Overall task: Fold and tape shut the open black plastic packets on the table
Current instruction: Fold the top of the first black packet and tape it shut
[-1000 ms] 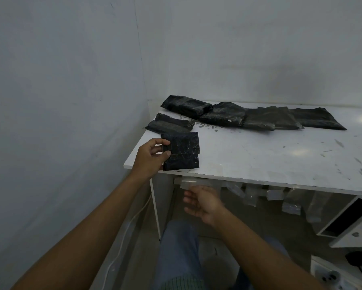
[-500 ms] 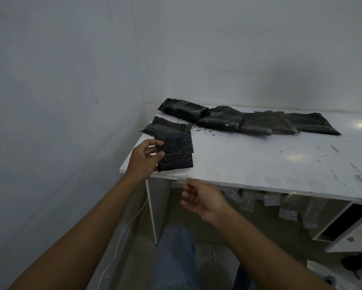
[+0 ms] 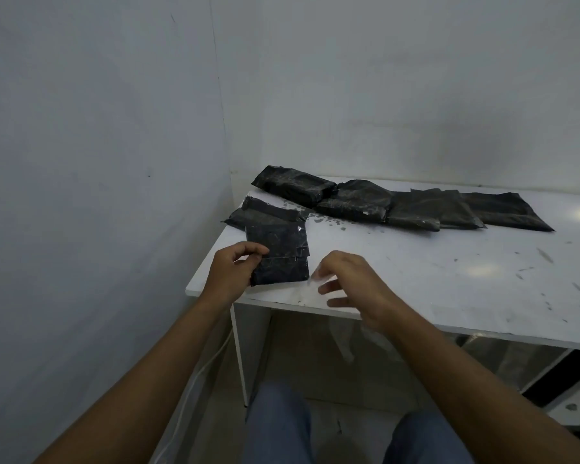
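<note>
A folded black packet (image 3: 281, 254) lies at the near left corner of the white table (image 3: 415, 279). My left hand (image 3: 230, 272) pinches its left edge with thumb and fingers. My right hand (image 3: 347, 283) hovers just right of the packet and pinches a clear strip of tape (image 3: 310, 284) at the fingertips; the tape is faint and blurred. Another black packet (image 3: 265, 214) lies just behind the held one. Several more black packets (image 3: 382, 204) lie in a row along the back of the table.
Grey walls close in at the left and behind the table. Clear tape strips (image 3: 343, 339) hang from the table's front edge. A white drawer unit (image 3: 570, 390) sits under the table at right. My knees in blue jeans (image 3: 278, 426) are below.
My right hand has risen from under the table's front edge to above the tabletop beside the packet, carrying a tape strip. My left hand keeps its hold on the packet.
</note>
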